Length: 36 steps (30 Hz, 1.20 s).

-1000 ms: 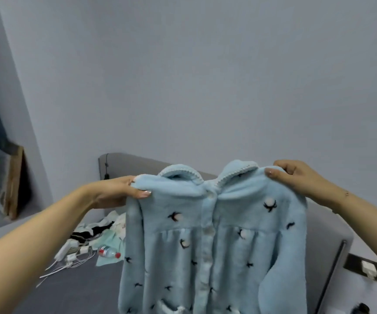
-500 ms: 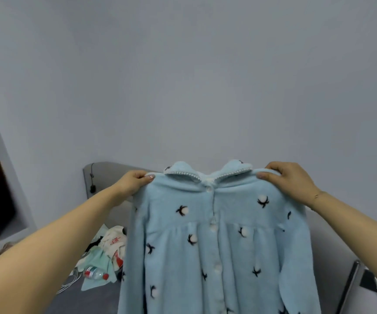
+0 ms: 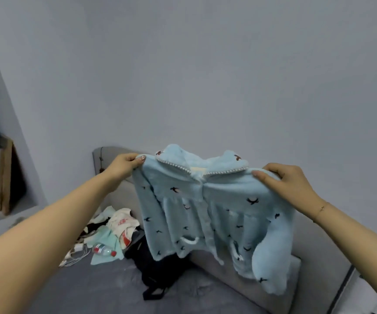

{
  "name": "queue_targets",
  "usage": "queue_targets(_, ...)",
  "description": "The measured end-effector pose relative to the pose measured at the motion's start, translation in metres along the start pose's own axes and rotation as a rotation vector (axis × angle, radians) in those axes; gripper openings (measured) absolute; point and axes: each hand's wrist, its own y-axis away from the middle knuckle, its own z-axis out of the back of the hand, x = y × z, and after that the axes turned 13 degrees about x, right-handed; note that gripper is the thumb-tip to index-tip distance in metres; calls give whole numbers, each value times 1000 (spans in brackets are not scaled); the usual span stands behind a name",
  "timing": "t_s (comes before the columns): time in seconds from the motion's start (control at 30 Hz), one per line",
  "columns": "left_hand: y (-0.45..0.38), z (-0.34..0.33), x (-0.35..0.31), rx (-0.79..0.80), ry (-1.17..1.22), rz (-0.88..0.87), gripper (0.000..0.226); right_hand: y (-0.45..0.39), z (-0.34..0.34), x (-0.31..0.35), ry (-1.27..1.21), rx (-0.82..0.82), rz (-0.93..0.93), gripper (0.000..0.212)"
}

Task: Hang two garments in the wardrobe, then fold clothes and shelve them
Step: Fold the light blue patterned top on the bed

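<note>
At the frame's centre, the left hand (image 3: 124, 165) and right hand (image 3: 288, 181) are each pinching a shoulder of the light-blue fleece top (image 3: 205, 214). It is hanging spread above the grey bed (image 3: 92, 288), right of a clothes pile (image 3: 115, 230)

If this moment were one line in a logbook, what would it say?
left hand: grips jacket shoulder | right hand: grips other shoulder | blue fleece jacket: held up, spread, above bed | hanger: none visible

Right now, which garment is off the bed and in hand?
The light blue fleece jacket: left hand and right hand hold its shoulders. The black garment lies on the bed.
</note>
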Motion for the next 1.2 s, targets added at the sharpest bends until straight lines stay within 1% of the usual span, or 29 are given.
queue_targets(0.07,31,13,31,66,69,74,22,27,-32,15,-45,89,-21,33)
queue_targets(0.13,67,23,73,143,189,110,25,61,-71,32,-102,183,-46,25)
queue_targets(0.2,112,27,117,175,276,133,27,99,-116,47,-130,251,-77,15)
queue_targets(0.27,158,28,164,174,294,169,28,140,-169,58,-163,300,-133,14)
queue_targets(0.37,234,26,248,187,206,277,27,206,-256,69,-217,406,-222,24)
queue_targets(0.47,318,16,346,212,126,398,26,280,-350,75,-244,529,-294,30)
queue_targets(0.6,427,-8,478,222,19,584,19,381,-471,76,-286,718,-407,22)
queue_targets(0.67,475,-17,533,273,-85,652,18,428,-527,79,-324,804,-451,28)
queue_targets(0.7,496,-20,555,291,-120,670,21,450,-552,82,-343,841,-473,31)
queue_targets(0.77,533,-23,591,320,-171,696,29,487,-595,90,-367,917,-488,28)
queue_targets(0.83,566,-25,617,360,-219,702,33,516,-628,99,-348,1003,-439,21)
queue_targets(0.9,591,-26,638,412,-263,695,31,540,-652,102,-327,1071,-347,16)
queue_targets(0.93,601,-25,648,443,-329,683,31,551,-662,103,-316,1110,-288,18)
queue_targets(1.03,621,-27,680,478,-388,620,30,581,-683,101,-259,1249,-173,26)
queue_targets(1.1,624,-34,691,531,-399,611,25,597,-690,99,-230,1292,-177,30)
queue_targets(1.13,625,-37,697,516,-406,619,25,602,-692,98,-235,1301,-216,33)
queue_targets(1.2,625,-42,698,462,-356,657,33,609,-692,98,-271,1296,-305,38)
